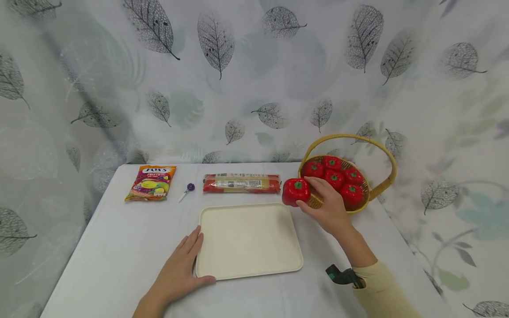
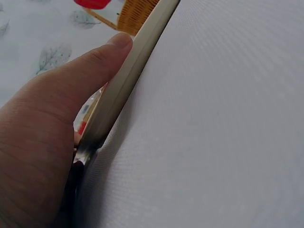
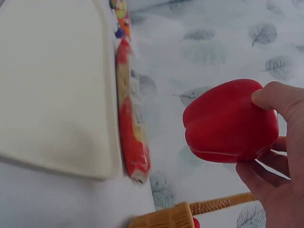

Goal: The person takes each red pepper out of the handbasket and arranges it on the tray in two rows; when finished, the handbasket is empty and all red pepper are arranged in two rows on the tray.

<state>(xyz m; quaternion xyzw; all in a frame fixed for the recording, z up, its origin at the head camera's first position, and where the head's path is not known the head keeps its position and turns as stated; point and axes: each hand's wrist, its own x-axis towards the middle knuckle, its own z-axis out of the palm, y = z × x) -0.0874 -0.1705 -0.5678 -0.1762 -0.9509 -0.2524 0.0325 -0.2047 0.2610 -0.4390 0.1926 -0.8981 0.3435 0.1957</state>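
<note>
A glossy red bell pepper (image 1: 295, 192) is held up by my right hand (image 1: 329, 206), between the thumb and fingertips. In the right wrist view the pepper (image 3: 228, 122) lies on its side in the grip, its smooth body facing the tray. Just to the right, a wicker basket (image 1: 379, 189) contains several more red peppers (image 1: 334, 178). My left hand (image 1: 180, 269) rests at the near left corner of a cream tray (image 1: 248, 243), fingers extended along its side. The left wrist view shows the thumb (image 2: 102, 59) against the tray's near rim (image 2: 137, 57).
Behind the tray lies a long red and clear packet (image 1: 241, 183). A purple-headed lollipop (image 1: 190, 187) and a Fox's Fruits candy bag (image 1: 153, 183) lie at the back left. The basket's tall arched handle (image 1: 346, 136) rises above it. A leaf-patterned curtain (image 1: 246, 88) hangs behind the white-covered table.
</note>
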